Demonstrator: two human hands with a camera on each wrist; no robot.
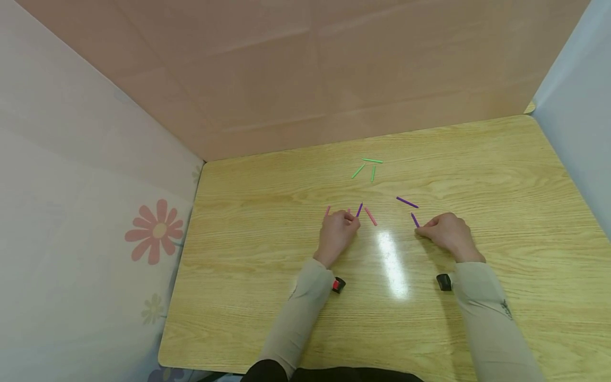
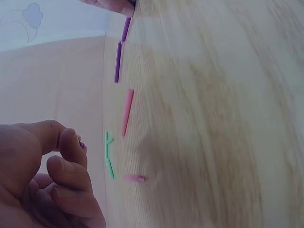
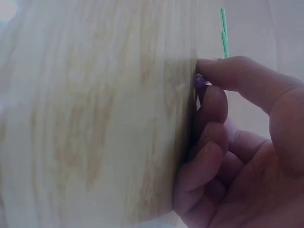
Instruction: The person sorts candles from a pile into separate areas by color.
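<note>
My left hand (image 1: 338,233) pinches a slim purple stick with a pointed tip (image 1: 360,209), which sticks out beyond thumb and forefinger. In the left wrist view only the end of that purple stick (image 2: 82,145) shows. Three pink sticks lie around this hand: one on the left (image 1: 327,210), a mostly hidden one behind the fingers (image 1: 349,210) and one on the right (image 1: 371,216). My right hand (image 1: 448,233) pinches the near end of another purple stick (image 1: 415,219) at the table surface. Close beyond it lies a third purple stick (image 1: 407,202).
Farther back are three green sticks: one across the top (image 1: 372,160), a slanting one (image 1: 358,170) and a near-upright one (image 1: 373,174). A pinkish-brown sheet (image 1: 310,79) rises behind the wooden table (image 1: 248,297). Pale sheets border both sides.
</note>
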